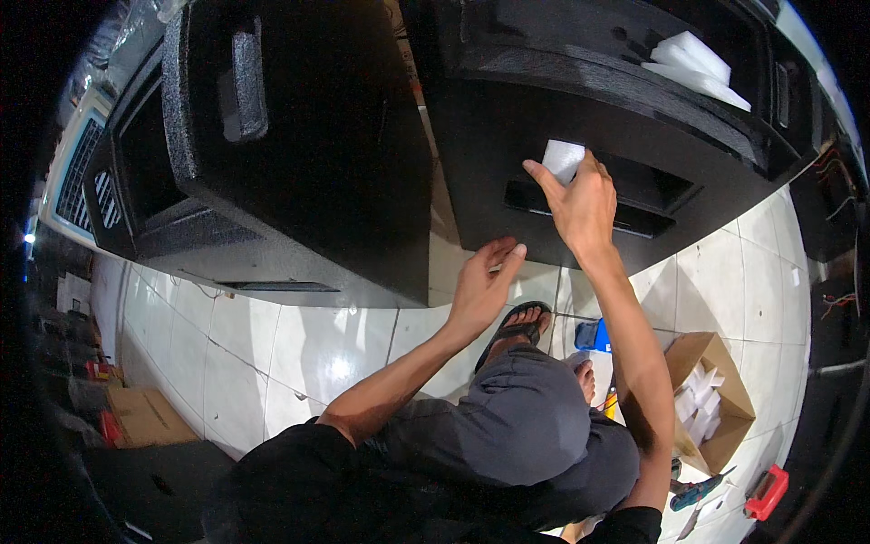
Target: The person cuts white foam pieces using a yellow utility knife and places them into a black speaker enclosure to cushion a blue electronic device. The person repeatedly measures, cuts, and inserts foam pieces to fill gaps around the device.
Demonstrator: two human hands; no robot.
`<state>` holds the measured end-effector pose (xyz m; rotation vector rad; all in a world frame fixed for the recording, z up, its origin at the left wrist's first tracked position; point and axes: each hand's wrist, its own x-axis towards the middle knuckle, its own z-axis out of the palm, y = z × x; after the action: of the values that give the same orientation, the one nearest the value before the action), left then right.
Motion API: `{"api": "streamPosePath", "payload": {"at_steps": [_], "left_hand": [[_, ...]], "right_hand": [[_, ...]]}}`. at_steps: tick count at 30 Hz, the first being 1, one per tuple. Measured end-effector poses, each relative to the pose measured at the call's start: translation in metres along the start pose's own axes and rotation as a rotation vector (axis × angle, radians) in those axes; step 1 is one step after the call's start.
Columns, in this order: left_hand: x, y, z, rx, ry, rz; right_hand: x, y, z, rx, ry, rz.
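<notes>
My right hand (587,210) grips a small white foam block (564,161) between thumb and fingers. It holds the block against or just in front of the face of a black speaker cabinet (485,172), above a rectangular slot (643,220). Whether the block touches the panel I cannot tell. My left hand (482,288) is lower and to the left, by the cabinet's bottom corner, thumb and fingers apart and nothing in them. More white foam pieces (693,71) lie in the recess on the cabinet's upper side.
Close on the left stands another black cabinet (317,154) with a recessed handle. A cardboard box (681,363) of white foam pieces sits on the tiled floor (317,349) at right, near a teal power tool (694,492) and a red object (768,493). A blue object (593,335) lies by my feet.
</notes>
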<state>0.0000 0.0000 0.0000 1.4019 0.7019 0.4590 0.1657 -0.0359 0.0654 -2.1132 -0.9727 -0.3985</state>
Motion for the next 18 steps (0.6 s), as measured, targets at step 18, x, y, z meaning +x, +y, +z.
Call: {"api": "streamPosePath", "payload": {"at_steps": [18], "left_hand": [[0.018,0.076,-0.002,0.581,0.165,0.997]], "right_hand": [[-0.054,0.015,-0.041,0.055,0.131,-0.049]]}}
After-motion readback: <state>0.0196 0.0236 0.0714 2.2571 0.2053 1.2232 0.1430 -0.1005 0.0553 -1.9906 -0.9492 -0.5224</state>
